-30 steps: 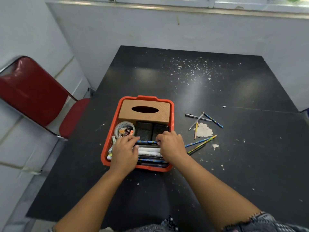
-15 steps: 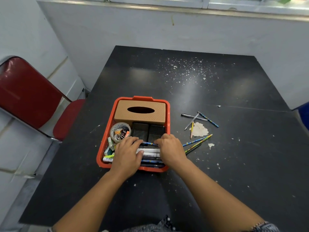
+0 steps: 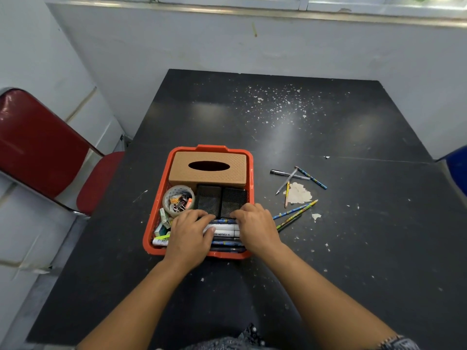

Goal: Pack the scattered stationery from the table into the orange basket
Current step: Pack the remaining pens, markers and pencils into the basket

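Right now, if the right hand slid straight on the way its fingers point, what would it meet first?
Probably the black mesh holder just beyond the right hand; depth is hard to judge.

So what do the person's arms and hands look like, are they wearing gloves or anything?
No gloves. Both the left hand and the right hand are bare, with no rings or watch that I can see. The forearms are bare too. Only at the bottom right corner, on the right arm, does a sleeve edge show: dark blue-grey patterned cloth with a pale trim. The same kind of patterned cloth peeks in at the bottom middle.
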Tool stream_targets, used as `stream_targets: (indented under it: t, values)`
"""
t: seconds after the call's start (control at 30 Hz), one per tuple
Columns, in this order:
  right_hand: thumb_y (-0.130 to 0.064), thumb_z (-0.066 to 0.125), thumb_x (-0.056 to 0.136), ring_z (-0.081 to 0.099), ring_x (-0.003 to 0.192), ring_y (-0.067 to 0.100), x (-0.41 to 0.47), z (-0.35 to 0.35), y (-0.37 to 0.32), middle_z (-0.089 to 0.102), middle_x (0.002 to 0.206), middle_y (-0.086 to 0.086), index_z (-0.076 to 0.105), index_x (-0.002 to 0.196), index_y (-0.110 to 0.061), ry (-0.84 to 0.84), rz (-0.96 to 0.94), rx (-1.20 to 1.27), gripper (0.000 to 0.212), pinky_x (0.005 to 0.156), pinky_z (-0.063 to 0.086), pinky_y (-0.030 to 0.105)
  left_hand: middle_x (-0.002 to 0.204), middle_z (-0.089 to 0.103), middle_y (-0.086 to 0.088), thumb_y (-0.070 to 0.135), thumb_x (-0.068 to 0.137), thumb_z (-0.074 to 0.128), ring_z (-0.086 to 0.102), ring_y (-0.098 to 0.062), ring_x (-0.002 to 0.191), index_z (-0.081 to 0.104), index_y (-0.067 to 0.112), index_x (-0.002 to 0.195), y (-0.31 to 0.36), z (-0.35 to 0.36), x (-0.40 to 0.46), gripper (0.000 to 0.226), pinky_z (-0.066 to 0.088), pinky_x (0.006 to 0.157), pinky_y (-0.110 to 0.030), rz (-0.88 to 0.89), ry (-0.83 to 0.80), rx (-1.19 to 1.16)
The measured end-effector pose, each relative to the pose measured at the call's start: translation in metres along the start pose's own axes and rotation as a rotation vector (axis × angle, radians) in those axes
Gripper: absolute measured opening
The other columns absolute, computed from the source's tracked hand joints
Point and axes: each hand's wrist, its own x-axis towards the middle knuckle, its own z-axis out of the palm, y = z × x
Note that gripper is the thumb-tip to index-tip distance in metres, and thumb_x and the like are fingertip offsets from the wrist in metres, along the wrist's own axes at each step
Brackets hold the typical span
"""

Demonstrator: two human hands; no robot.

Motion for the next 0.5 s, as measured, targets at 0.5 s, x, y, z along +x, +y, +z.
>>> stream_targets:
  t: [0.5]
  values:
    - [-0.021, 0.060, 0.092, 0.059, 0.091, 0.024, -0.016, 0.008, 0.072, 0.066, 0.093, 0.002, 0.072, 0.102, -0.017, 0.271, 0.381, 0.188, 0.016, 0.076, 0.045, 0.034, 0.111, 0.060, 0.007, 0.034, 0.089, 0.054, 0.050, -0.015, 0.109, 0.067, 0.021, 0.118, 0.029, 0.015, 0.013, 0.034, 0.041, 0.089, -0.034, 0.088, 0.008, -0.076]
